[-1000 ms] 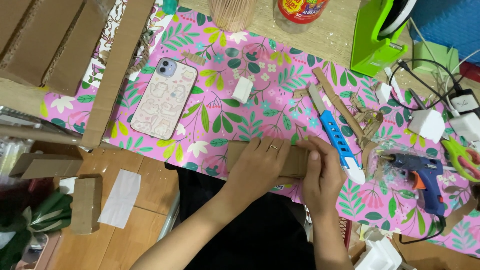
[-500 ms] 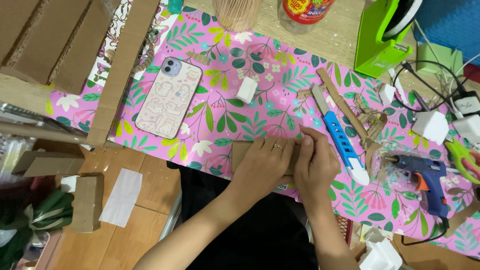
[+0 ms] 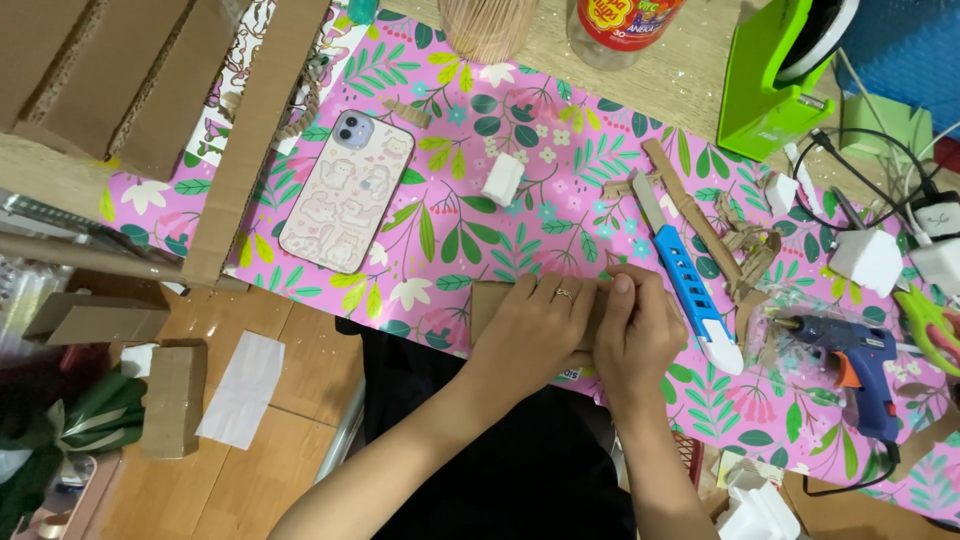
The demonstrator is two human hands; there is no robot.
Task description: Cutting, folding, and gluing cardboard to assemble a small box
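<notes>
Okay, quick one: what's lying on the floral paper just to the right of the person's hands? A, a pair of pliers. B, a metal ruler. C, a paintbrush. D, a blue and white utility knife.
D: a blue and white utility knife lies diagonally just right of the right hand, which with the left hand presses on a cardboard piece.

Both hands press a brown cardboard piece [image 3: 492, 308] flat on the floral-papered desk [image 3: 450, 240]: left hand [image 3: 538, 330] over its middle, right hand [image 3: 640, 330] at its right end, perhaps pinching an edge. A blue cutter [image 3: 688, 280] lies just right.
</notes>
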